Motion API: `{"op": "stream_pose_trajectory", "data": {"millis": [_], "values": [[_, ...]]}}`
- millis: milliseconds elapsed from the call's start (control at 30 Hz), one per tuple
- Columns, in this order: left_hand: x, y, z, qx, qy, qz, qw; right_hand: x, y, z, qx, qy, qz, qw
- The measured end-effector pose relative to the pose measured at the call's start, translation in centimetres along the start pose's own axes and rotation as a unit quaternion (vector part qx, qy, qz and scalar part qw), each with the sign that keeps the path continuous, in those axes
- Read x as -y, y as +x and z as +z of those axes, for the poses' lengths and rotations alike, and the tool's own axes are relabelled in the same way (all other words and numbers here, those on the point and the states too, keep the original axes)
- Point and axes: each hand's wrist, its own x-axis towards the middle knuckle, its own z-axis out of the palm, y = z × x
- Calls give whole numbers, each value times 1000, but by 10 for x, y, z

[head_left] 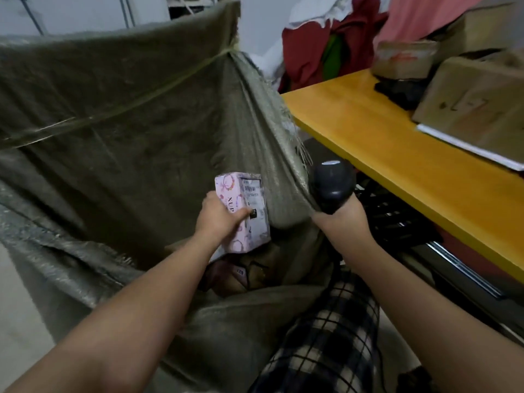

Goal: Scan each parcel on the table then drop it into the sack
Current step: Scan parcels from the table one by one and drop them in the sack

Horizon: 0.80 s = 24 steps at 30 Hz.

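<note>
Our left hand (218,217) grips pink box (243,211) at frame centre, thumb across labelled face, fingers wrapped behind; box held over open mouth of sack (113,131). Our right hand (344,219) curls round handle of scanner (331,182), head up, just right of box. More parcels (246,275) lie in sack below. Cardboard boxes (470,109) sit on yellow table (397,148), upper right.

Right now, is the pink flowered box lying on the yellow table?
No, the left hand holds the pink flowered box over the grey woven sack.
</note>
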Motion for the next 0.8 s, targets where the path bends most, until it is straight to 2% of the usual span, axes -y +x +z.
{"op": "stream_pose_trajectory", "data": {"millis": [133, 200, 267, 367, 500, 800], "values": [[-15, -2, 17, 36, 12, 13, 999, 7, -5, -5, 8, -17, -14, 1000], [-25, -7, 18, 48, 48, 55, 996, 7, -6, -6, 5, -18, -18, 1000], [-39, -16, 11, 23, 64, 117, 991, 5, -8, -8, 0, -22, -13, 1000], [-71, -34, -6, -34, 29, 216, 975, 6, -13, -14, -15, -32, -6, 999], [-122, -61, -17, -28, 0, 311, 950, 8, -19, -48, -105, 19, -24, 994], [-221, -100, 39, 59, -7, 431, 901, 27, -33, -180, -230, 28, -24, 973]]}}
